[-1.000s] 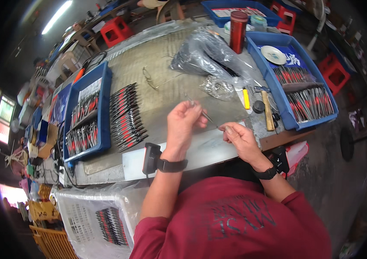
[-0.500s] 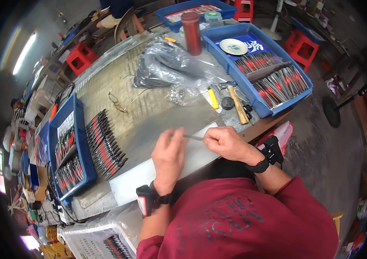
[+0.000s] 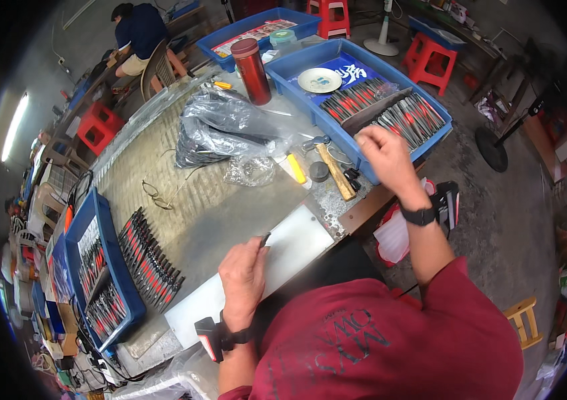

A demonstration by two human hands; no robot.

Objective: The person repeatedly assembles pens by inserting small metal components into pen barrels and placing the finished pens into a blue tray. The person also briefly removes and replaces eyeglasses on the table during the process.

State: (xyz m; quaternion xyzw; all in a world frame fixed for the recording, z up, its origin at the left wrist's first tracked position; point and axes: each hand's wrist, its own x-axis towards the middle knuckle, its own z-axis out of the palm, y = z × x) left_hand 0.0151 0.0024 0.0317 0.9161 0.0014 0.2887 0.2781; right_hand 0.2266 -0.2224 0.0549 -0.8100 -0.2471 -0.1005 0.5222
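My left hand [image 3: 242, 275] is closed above the white board [image 3: 297, 233] at the table's front edge. A short dark tip [image 3: 265, 239] sticks out past its thumb and forefinger; the rest of that piece is hidden in the fingers. My right hand [image 3: 387, 160] is raised at the near side of the right blue tray [image 3: 293, 85], its fingers bent together in a pinch. Whether anything sits between those fingertips I cannot make out. Just beyond them, slim grey-and-red pieces [image 3: 411, 120] lie packed in the tray, beside a small white dish [image 3: 319, 81].
Left of the board lie a row of black-and-red pieces [image 3: 150, 260] and another blue tray [image 3: 135, 303]. Ahead are a clear bag of dark parts [image 3: 213, 127], a red flask [image 3: 251, 72], eyeglasses [image 3: 157, 195], a yellow-handled knife [image 3: 297, 168] and a wooden-handled hammer [image 3: 335, 172]. A person [image 3: 140, 33] sits far left.
My hands have parted. The right one went from the board out to the right tray; the left stayed over the board with the dark piece. The view has shifted.
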